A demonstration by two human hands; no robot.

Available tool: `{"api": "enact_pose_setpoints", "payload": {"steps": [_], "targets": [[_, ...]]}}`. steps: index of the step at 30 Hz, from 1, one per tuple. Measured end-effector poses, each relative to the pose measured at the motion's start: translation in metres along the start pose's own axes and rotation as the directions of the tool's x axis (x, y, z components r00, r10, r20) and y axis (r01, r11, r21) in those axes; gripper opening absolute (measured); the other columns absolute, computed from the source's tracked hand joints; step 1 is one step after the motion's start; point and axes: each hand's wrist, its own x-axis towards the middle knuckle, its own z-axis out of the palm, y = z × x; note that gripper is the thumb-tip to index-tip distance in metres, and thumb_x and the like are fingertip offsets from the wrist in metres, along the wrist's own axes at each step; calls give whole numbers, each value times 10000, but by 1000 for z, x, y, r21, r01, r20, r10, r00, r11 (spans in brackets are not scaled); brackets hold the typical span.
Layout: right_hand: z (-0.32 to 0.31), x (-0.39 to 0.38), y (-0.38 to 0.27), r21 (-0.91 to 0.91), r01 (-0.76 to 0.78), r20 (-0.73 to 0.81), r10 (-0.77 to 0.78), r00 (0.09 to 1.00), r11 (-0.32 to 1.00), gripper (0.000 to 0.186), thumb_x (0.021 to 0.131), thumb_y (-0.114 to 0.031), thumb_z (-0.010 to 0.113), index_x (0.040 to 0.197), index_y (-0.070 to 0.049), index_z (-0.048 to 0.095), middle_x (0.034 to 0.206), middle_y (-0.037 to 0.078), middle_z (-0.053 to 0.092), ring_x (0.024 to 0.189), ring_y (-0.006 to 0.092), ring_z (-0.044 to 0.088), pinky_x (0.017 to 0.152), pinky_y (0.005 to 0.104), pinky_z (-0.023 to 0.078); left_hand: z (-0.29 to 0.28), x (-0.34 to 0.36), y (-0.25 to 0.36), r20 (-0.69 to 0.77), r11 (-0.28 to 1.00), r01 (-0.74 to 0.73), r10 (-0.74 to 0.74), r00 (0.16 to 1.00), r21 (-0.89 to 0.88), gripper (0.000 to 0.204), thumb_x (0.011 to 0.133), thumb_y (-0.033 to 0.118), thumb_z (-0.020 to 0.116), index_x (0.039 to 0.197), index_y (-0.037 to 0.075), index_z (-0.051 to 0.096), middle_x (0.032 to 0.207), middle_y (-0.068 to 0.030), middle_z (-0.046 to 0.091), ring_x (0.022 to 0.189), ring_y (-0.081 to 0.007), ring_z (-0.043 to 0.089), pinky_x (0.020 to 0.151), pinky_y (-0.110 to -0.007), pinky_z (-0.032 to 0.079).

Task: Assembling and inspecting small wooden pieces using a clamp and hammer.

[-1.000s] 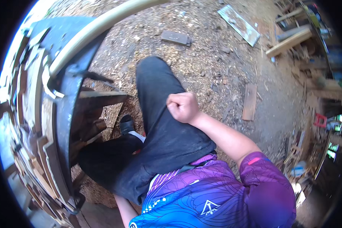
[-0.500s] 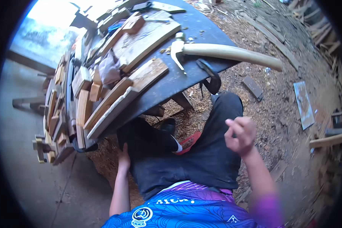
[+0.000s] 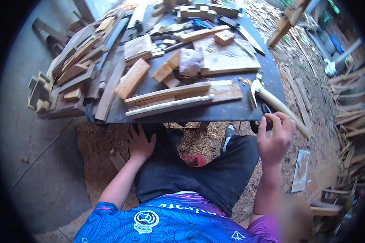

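My left hand [image 3: 141,143] rests on my left thigh beside the table's front edge, its fingers spread and holding nothing. Raised over the front right corner of the dark table [image 3: 215,113], my right hand [image 3: 276,135] has its fingers loosely bent, thumb and forefinger apart. Nothing shows in it. Just beyond lies a claw hammer [image 3: 278,103] with a pale wooden handle that overhangs the table's right edge. A black clamp [image 3: 265,115] sits at that corner, partly hidden by my fingers. Two long wood strips [image 3: 170,106] lie along the front, near a crumpled pale cloth [image 3: 190,62].
Several wood blocks and offcuts [image 3: 132,79] crowd the tabletop's left and middle. A wide board [image 3: 227,56] carries a small block farther back. Below are a red object [image 3: 194,160] between my legs and shavings on the ground. Scrap wood [image 3: 355,105] piles up at the far right.
The view has turned, so the table now lies straight ahead. My right hand has moved up to the table corner by the hammer, its fingers less curled. My left hand has come onto my thigh.
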Motion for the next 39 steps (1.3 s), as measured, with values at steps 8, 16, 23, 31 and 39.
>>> {"api": "enact_pose_setpoints", "payload": {"steps": [8,16,23,31,39], "targets": [[37,98,-81,443,342,272,-487,830,829,397,844,-105,778,1234,-100,705,1129,104,671,1061,320,642,916,450,512,13,24,-14,52,997,13,-10,999,-71,953,948,624,581,1648,74,241,1665,-294,226,1535,-551,205,1165,-753,264],[107,169,-100,420,392,507,-569,647,819,721,804,-103,806,1471,-187,546,1308,86,630,1230,322,602,1037,440,488,21,46,1,-269,871,-303,207,941,-387,769,940,600,609,1559,169,457,1617,-175,415,1531,-454,302,1157,-785,181],[120,204,-82,533,25,490,-333,805,845,152,908,-26,748,1057,-30,721,971,74,755,791,127,725,626,298,534,-45,38,7,-372,840,-322,158,915,-435,587,1010,482,552,1491,147,527,1486,-189,558,1407,-386,510,1201,-530,348],[118,222,-124,519,166,305,-362,881,839,642,923,-59,777,1516,-70,532,1503,166,568,1326,295,608,1004,380,562,-2,57,-7,-364,852,-337,189,912,-402,699,980,528,661,1517,113,491,1529,-154,510,1458,-334,460,1216,-488,350],[143,192,-224,726,527,365,-897,249,442,668,832,-104,793,1461,-178,582,1435,76,599,1377,287,544,1149,451,428,-33,52,8,-452,740,-390,129,882,-548,641,1032,528,535,1513,107,507,1528,-175,538,1461,-353,465,1237,-497,315]]}}
